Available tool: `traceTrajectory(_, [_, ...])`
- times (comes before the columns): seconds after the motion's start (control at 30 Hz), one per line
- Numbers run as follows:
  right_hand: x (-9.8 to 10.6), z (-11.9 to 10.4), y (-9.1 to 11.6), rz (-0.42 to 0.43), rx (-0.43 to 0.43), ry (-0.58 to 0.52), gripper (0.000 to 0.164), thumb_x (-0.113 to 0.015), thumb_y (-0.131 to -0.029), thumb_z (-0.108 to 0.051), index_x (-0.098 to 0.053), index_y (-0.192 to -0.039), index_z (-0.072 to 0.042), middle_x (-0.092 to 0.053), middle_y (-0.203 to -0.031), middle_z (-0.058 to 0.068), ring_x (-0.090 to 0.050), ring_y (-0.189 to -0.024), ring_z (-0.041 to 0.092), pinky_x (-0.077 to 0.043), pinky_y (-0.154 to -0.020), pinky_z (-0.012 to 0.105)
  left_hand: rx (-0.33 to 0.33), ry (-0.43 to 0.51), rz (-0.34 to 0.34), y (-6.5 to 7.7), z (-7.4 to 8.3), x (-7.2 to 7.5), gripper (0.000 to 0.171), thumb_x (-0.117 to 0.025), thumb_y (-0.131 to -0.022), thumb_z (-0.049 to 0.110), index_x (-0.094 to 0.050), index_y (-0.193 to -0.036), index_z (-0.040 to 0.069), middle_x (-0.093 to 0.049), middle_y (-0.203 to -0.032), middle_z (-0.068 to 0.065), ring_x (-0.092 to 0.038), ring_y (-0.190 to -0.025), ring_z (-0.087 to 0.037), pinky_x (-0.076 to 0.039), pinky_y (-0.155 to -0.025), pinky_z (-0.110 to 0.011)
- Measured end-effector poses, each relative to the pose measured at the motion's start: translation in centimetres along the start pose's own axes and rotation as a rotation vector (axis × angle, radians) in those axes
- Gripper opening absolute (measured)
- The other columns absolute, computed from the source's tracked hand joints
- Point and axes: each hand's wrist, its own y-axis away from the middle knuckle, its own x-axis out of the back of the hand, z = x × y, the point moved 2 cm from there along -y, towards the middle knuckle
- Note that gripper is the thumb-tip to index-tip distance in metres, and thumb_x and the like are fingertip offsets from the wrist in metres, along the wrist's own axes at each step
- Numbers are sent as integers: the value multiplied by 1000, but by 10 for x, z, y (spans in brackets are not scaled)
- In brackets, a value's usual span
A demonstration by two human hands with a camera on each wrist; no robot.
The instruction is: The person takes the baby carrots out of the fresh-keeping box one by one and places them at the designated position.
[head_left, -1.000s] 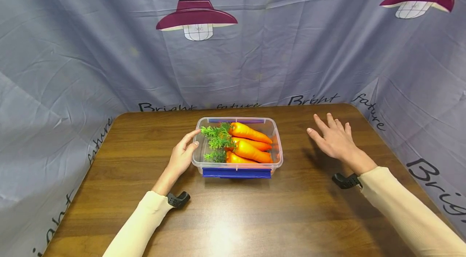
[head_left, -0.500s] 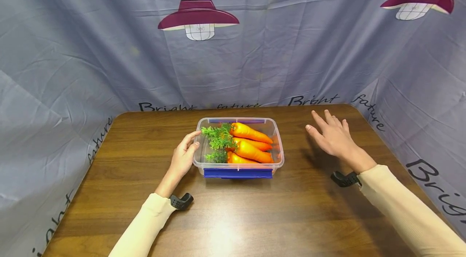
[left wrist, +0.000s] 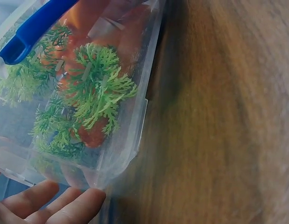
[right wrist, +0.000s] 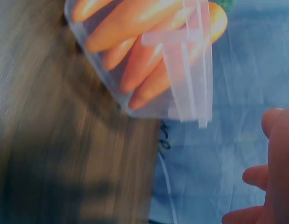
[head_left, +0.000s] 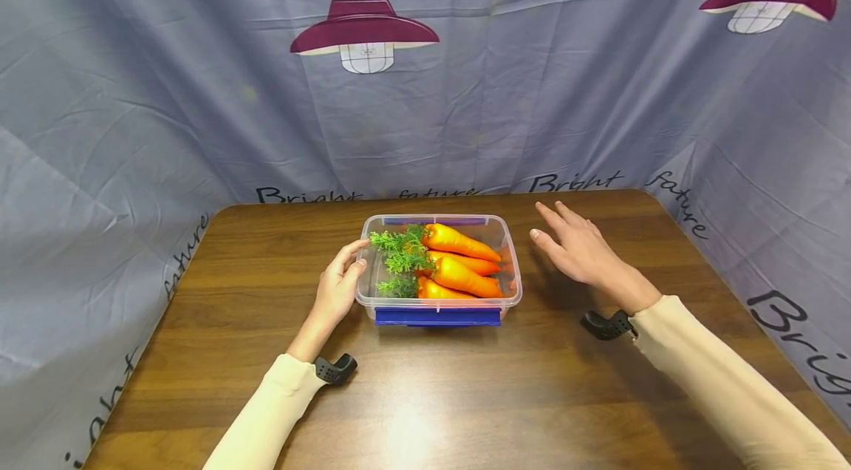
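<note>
Plastic container (head_left: 439,303): clear, open-topped, upright on the wooden table (head_left: 253,293), mid-table toward the far edge.
Blue clips (head_left: 437,317): one along the near long side, another on the far side.
Carrots (head_left: 462,276): several, glossy orange, lying together inside toward the right, tips pointing right, feathery green tops (head_left: 402,252) at the left.
Left hand (head_left: 337,287): at the container's left end, fingers loosely extended, tips touching the wall near the rim; no firm grip to be seen.
Right hand (head_left: 577,248): spread, holding nothing, above the table, near the container's right end but apart from it.
Handling, by judgement: probably light; walls stiff with slight give, smooth, perhaps slippery; carrots apt to roll if tilted.
Hold: best at both short ends, just beneath the rim; clips probably hinged, poor as handles.
</note>
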Motion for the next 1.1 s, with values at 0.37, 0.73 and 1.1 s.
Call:
traceTrajectory(0.37, [-13, -39, -23, 19, 158, -104, 67, -50, -105, -40, -28, -162, -13, -26, -166, 26, -27, -152, 48, -25, -119, 68, -3, -29, 22, 0, -1, 0, 39, -51, -103, 12, -59, -140, 13, -56, -149, -17, -49, -142, -38, -41, -115, -55])
traceTrajectory(0.73, [-31, -73, -37, 36, 293, -169, 64, -64, -98, -30, -43, -155, -9, -46, -156, 20, -45, -143, 39, -37, -117, 58, 1, -14, 51, 0, 1, 0, 38, -51, -102, 11, -60, -140, 12, -57, -149, -16, -49, -142, -36, -41, -116, -53])
traceTrajectory(1.1, [-52, -91, -52, -83, 356, -139, 56, -63, -99, -17, -46, -151, -3, -60, -143, 21, -57, -132, 38, -44, -113, 54, 9, 7, 63, 1, -1, -2, 38, -52, -102, 11, -60, -140, 12, -57, -149, -15, -48, -142, -37, -42, -115, -53])
